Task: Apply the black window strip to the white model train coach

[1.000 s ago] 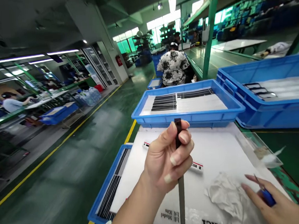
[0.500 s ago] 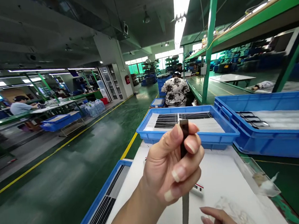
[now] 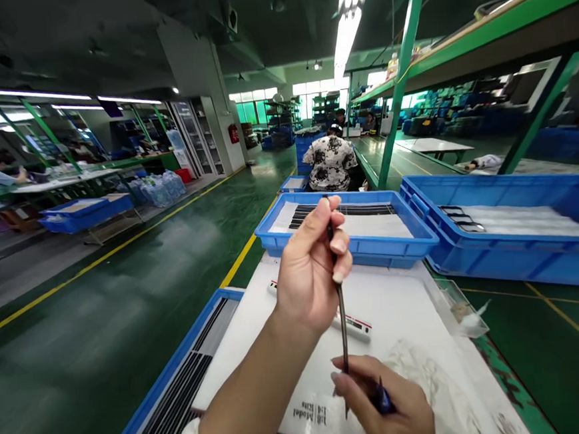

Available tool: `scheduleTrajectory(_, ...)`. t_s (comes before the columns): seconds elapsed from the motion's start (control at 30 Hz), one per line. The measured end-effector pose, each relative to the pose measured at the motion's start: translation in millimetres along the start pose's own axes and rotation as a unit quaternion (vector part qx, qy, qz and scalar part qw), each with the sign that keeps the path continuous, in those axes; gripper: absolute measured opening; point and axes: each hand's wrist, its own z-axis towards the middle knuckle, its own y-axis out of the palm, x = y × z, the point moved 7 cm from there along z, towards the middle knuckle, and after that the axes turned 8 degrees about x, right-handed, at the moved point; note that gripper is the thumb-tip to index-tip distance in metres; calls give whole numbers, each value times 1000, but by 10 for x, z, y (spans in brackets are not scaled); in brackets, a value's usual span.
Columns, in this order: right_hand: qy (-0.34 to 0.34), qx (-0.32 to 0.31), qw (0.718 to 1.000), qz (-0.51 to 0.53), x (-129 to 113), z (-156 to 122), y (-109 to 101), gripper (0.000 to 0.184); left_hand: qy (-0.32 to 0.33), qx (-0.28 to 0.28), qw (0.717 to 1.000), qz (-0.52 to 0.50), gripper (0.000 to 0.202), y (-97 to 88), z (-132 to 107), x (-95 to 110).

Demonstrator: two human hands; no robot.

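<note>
My left hand [image 3: 307, 279] is raised over the white work surface, its fingers closed on the upper part of a thin, dark, slightly curved strip [image 3: 343, 326]. The strip hangs edge-on towards me. Below it, my right hand [image 3: 402, 405] has its thumb and forefinger at the strip's lower part. A dark blue pointed tool [image 3: 383, 398] is tucked in that same hand, most of it hidden by the fingers. Behind the strip lies a white ruler-like bar [image 3: 355, 325] with red and black marks. Crumpled white cloth [image 3: 432, 376] rests right of my right hand.
Ahead stands a blue tray [image 3: 402, 245] with rows of dark strips on white sheets. Another strip-filled blue tray [image 3: 168, 370] sits lower left. A deep blue bin [image 3: 514, 263] is at right, beyond a small clear box [image 3: 460, 310]. A person in a patterned shirt [image 3: 330, 163] sits farther ahead.
My left hand has moved away from me with the strip, which has turned from its flat face to its edge. My right hand has come up to the strip's lower part.
</note>
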Motion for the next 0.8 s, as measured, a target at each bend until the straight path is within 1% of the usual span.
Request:
scheduleTrajectory(0.03,27,-20,999,18,51,7,22,21,19,38,999,23,29,-111,52,-11)
scheduleTrajectory(0.07,59,-47,996,43,112,8,45,26,41,63,996,53,24,-233,98,-17)
scheduleTrajectory(0.1,94,-78,990,73,175,0,64,32,75,77,990,91,19,-365,136,-3)
scheduleTrajectory(0.13,129,-112,980,105,235,-18,78,38,125,79,979,137,19,-500,158,39)
scheduleTrajectory(0.17,162,-144,966,138,289,-45,86,42,197,73,960,187,26,-632,154,119)
scheduleTrajectory(0.2,192,-172,951,172,337,-77,85,46,299,62,922,237,34,-748,104,242)
scheduleTrajectory(0.23,218,-196,934,204,377,-112,78,48,422,37,854,302,41,-817,-9,378)
scheduleTrajectory(0.27,239,-216,917,236,414,-147,69,49,525,7,767,369,47,-861,-145,470)
scheduleTrajectory(0.3,256,-232,900,266,447,-182,59,49,584,-50,679,442,46,-870,-255,489)
scheduleTrajectory(0.33,269,-247,883,295,476,-215,52,50,604,-127,603,505,42,-873,-332,461)
scheduleTrajectory(0.37,277,-261,867,322,503,-245,47,51,598,-193,546,554,41,-894,-380,436)
scheduleTrajectory(0.4,284,-277,851,345,529,-275,45,51,588,-244,500,587,39,-917,-423,431)
scheduleTrajectory(0.43,289,-291,836,363,555,-303,42,51,574,-287,464,611,37,-937,-453,431)
scheduleTrajectory(0.47,295,-303,824,377,584,-329,35,51,556,-322,437,630,35,-953,-471,432)
scheduleTrajectory(0.5,301,-312,814,386,616,-353,22,49,538,-350,417,643,32,-969,-480,431)
scheduleTrajectory(0.53,308,-317,809,388,655,-376,3,48,520,-373,404,653,28,-989,-479,423)
scheduleTrajectory(0.57,316,-317,807,385,699,-395,-24,47,504,-392,396,660,24,-1016,-472,405)
scheduleTrajectory(0.63,333,-308,814,365,795,-429,-90,46,476,-424,391,664,18,-1093,-455,342)
scheduleTrajectory(0.73,349,-285,840,301,915,-444,-195,52,441,-463,400,656,16,-1249,-421,212)
scheduleTrajectory(0.8,353,-254,871,229,962,-378,-288,59,424,-476,409,653,18,-1365,-370,140)
